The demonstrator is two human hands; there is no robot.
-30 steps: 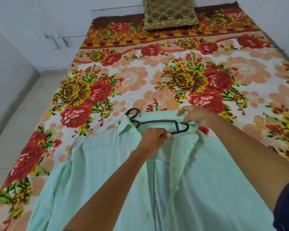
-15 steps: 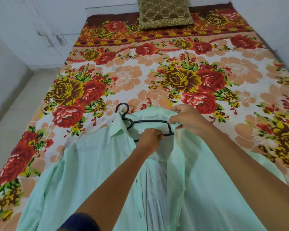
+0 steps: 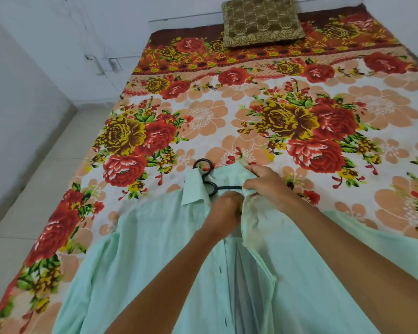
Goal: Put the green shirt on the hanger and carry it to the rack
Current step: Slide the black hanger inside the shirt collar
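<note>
Since the earlier frame our right hand (image 3: pixel 268 186) has drawn the collar further over the hanger (image 3: pixel 209 183), hiding its right arm. Left of both grips, the shirt (image 3: pixel 143 249) lies open on the bed (image 3: pixel 203 116). Our left hand (image 3: pixel 223 213) is fisted on the placket; the right pinches the collar.
</note>
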